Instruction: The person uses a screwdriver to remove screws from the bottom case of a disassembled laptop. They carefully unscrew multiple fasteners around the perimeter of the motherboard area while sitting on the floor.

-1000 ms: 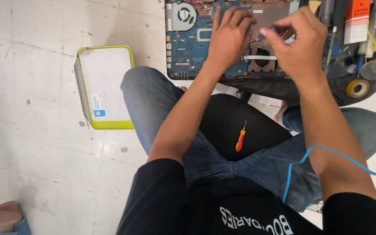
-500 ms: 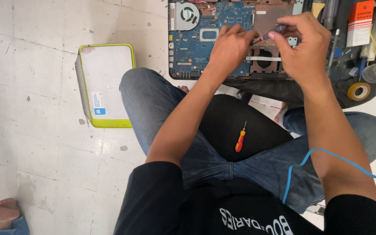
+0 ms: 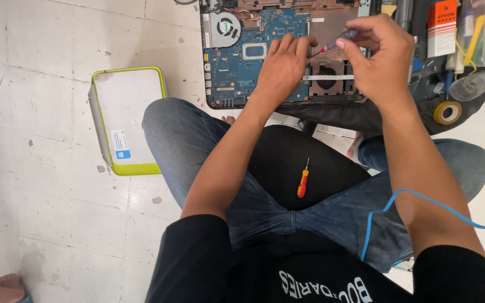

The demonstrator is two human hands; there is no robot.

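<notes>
Left hand [image 3: 280, 63]: rests flat on the opened laptop [image 3: 237, 62], fingers on its blue board.
Right hand [image 3: 378, 56]: pinches a clear-handled screwdriver [image 3: 337, 42], tip toward the laptop.
Lap: small orange screwdriver [image 3: 302, 180].
Floor: lime-edged white case [image 3: 126, 119].

Materials around an opened laptop
Glossy blue circuit board [image 3: 254, 62]; orange plastic-handled screwdriver [image 3: 302, 183] with metal shaft; faded denim jeans [image 3: 186, 140]; matt, stained floor tiles [image 3: 46, 56]; glossy tape roll [image 3: 447, 112]

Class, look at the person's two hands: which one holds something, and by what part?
The right hand pinches a clear-handled, red-banded screwdriver by its handle; the left hand only rests on the blue circuit board.
</notes>
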